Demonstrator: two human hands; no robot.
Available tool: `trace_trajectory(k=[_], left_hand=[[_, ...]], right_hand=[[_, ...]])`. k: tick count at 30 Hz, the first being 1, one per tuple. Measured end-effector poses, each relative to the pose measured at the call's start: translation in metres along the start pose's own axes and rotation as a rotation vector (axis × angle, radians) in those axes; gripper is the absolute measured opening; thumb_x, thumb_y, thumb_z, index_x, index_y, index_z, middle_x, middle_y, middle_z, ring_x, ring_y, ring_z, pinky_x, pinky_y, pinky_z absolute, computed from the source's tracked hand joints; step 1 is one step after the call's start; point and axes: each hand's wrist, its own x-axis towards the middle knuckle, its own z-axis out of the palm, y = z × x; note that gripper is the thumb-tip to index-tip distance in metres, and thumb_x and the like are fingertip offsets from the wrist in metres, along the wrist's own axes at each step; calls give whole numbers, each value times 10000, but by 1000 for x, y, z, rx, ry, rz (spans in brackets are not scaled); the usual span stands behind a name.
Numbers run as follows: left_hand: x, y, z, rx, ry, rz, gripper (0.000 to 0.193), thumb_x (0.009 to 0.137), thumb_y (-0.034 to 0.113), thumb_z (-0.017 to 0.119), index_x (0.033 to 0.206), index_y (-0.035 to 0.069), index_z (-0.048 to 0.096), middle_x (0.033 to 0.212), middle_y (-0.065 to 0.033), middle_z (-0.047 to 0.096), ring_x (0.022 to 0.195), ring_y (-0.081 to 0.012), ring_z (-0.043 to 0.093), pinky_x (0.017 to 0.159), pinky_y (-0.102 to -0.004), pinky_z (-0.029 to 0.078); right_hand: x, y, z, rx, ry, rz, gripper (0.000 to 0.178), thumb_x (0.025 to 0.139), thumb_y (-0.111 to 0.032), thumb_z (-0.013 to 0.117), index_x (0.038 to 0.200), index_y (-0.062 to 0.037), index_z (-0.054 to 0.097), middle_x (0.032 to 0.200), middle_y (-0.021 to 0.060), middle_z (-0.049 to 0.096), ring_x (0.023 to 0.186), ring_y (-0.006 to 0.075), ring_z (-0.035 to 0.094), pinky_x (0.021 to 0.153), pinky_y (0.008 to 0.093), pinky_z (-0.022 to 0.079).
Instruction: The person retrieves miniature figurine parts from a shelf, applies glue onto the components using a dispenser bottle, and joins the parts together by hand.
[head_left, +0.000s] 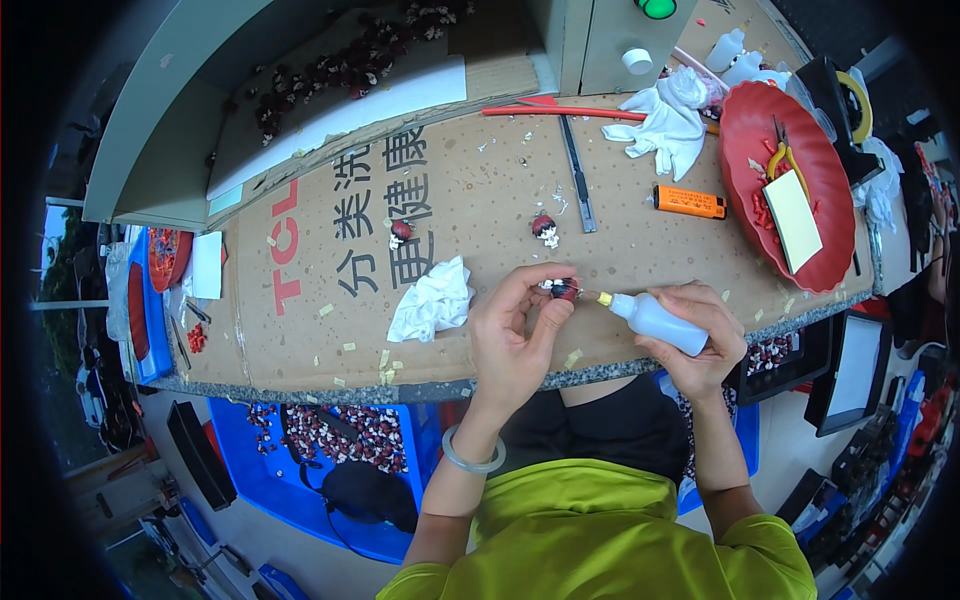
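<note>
My left hand (508,325) pinches a small figurine (564,289) with a dark red top and white part between thumb and fingers, just above the cardboard. In my right hand (704,338) is a white squeeze bottle (655,319) with a yellow collar. The bottle's thin tip points left at the figurine; whether they touch I cannot tell. Two similar figurines lie beyond my hands: one figurine (544,230) straight ahead, another figurine (401,233) farther left. A crumpled white tissue (432,300) rests left of my left hand.
Farther right are an orange box cutter (690,202), a white cloth (664,118) and a red scalloped tray (738,170) holding yellow-handled pliers (786,158). A grey open-fronted booth (150,175) with many figurines stands at the back left. Blue bins (250,500) sit below the table edge.
</note>
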Motion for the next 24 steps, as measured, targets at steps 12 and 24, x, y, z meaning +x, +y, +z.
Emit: trace_trajectory(k=[12, 24], left_hand=[[-1, -2, -1, -13, 0, 13, 245, 856, -61, 621, 1100, -63, 603, 996, -86, 634, 875, -103, 598, 776, -226, 479], [-5, -2, -2, -130, -24, 47, 253, 828, -80, 650, 1071, -51, 586, 1038, -124, 650, 942, -145, 622, 808, -243, 496]], right_hand=[[0, 2, -2, 76, 29, 35, 401, 647, -36, 828, 999, 61, 663, 950, 199, 670, 832, 253, 667, 699, 310, 529], [22, 6, -4, 263, 117, 506, 434, 801, 75, 644, 1204, 45, 487, 1169, 181, 615, 1115, 218, 581, 989, 324, 430]])
